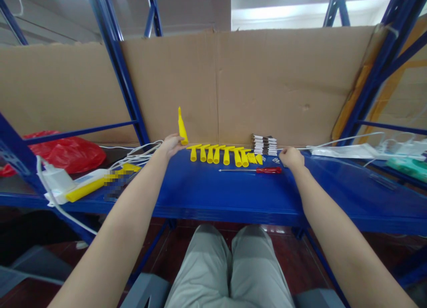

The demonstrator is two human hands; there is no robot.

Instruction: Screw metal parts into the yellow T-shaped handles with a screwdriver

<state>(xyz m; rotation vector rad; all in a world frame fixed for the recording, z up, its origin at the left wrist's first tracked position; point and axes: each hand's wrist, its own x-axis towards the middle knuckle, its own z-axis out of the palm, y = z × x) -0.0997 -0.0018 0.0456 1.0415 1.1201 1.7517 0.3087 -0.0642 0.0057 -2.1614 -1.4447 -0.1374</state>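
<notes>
My left hand [171, 145] grips the lower end of a yellow tapered plastic piece [182, 127] and holds it upright at the back of the blue shelf. To its right runs a row of similar yellow hollow pieces [216, 156], with several smaller flat yellow parts [252, 158] at the row's right end. My right hand [292, 158] is closed low over the shelf; whatever its fingers hold is hidden. Beside it lie small silvery bits [275, 160], too small to name surely. A screwdriver [268, 170] with a red handle lies in front, and a stack of white, dark-banded pieces [264, 145] stands behind.
A cardboard sheet [260, 85] walls off the back of the blue shelf [213, 192]. On the left are a red plastic bag [70, 152], white cables [143, 153], a power strip [83, 180] and a long yellow object [86, 188]. White packaging [343, 150] lies at the right.
</notes>
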